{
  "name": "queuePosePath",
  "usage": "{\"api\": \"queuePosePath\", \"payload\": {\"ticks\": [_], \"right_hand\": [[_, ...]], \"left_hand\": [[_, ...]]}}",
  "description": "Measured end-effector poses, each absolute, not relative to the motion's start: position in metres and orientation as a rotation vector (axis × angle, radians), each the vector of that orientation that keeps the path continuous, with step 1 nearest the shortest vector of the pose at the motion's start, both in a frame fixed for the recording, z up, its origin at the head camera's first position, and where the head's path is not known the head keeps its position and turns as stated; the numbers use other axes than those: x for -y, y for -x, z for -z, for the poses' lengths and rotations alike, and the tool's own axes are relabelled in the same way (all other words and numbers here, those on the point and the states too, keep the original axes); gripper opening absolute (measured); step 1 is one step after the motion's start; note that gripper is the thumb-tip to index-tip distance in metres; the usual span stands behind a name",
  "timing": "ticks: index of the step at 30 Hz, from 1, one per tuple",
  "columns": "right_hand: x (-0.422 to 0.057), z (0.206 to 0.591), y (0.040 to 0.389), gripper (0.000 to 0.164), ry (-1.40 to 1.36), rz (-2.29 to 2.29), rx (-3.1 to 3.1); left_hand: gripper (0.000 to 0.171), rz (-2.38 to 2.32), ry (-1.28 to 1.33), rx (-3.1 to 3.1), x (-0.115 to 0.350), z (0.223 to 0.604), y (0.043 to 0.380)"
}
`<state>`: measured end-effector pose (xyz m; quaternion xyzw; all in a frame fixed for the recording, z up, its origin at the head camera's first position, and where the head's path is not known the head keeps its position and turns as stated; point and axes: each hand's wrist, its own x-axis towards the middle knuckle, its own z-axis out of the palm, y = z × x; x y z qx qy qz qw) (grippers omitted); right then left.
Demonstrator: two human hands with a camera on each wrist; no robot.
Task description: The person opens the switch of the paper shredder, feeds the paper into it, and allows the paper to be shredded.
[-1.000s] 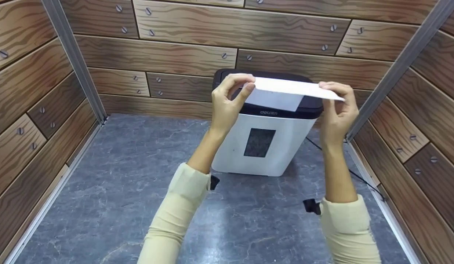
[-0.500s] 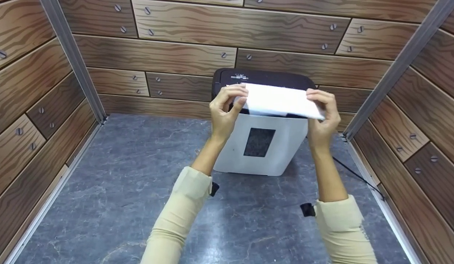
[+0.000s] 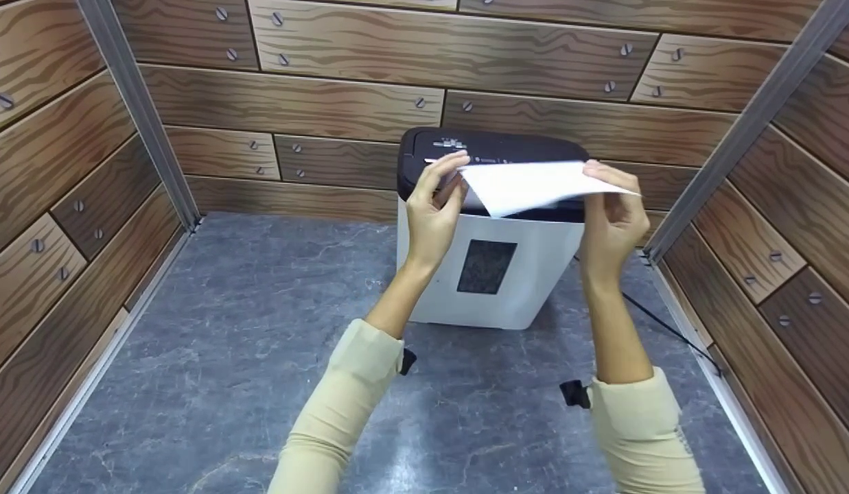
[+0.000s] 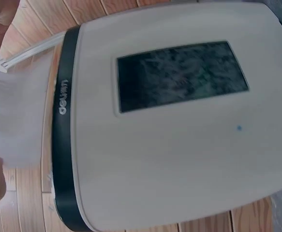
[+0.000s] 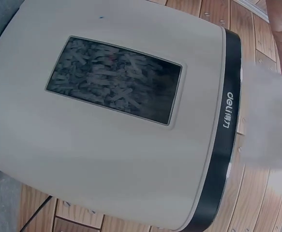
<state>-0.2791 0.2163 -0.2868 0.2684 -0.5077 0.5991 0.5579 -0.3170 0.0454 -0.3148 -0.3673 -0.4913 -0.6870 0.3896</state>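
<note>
A white sheet of paper (image 3: 534, 184) is stretched slantwise above the front of a paper shredder, slightly blurred. My left hand (image 3: 432, 213), fingers curled, pinches its left upper corner. At the other end my right hand (image 3: 611, 223) grips the right edge between thumb and fingers. Below the sheet stands the shredder (image 3: 427, 274), with a white body and a dark top (image 3: 527, 144); the paper hides part of that top. In the right wrist view, shredded strips (image 5: 114, 79) show through the shredder's front window. Both wrist views show the paper only partly.
Wood-patterned walls (image 3: 342, 103) with grey metal corner posts (image 3: 139, 116) enclose the space on three sides. A black cord (image 3: 671, 331) runs from behind the shredder along the right side of the grey marbled floor (image 3: 259, 329).
Both hands have lowered the paper slightly toward me, and its tilt has changed. The right hand has come leftward. More of the shredder's dark top is visible than a second ago.
</note>
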Motion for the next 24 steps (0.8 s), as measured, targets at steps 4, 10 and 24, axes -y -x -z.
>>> {"api": "queuePosePath", "payload": {"ticks": [4, 10, 24], "right_hand": [[-0.213, 0.287, 0.274, 0.004, -0.686, -1.330, 1.153], [-0.217, 0.296, 0.272, 0.007, -0.660, -1.236, 1.206], [-0.222, 0.293, 0.287, 0.012, -0.606, -1.305, 1.419]], "left_hand": [[0.017, 1.824, 0.924, 1.248, -0.047, 0.314, 0.319], [0.015, 1.887, 0.963, 1.386, -0.040, 0.302, 0.307], [0.022, 1.945, 0.795, 1.456, -0.038, 0.293, 0.303]]}}
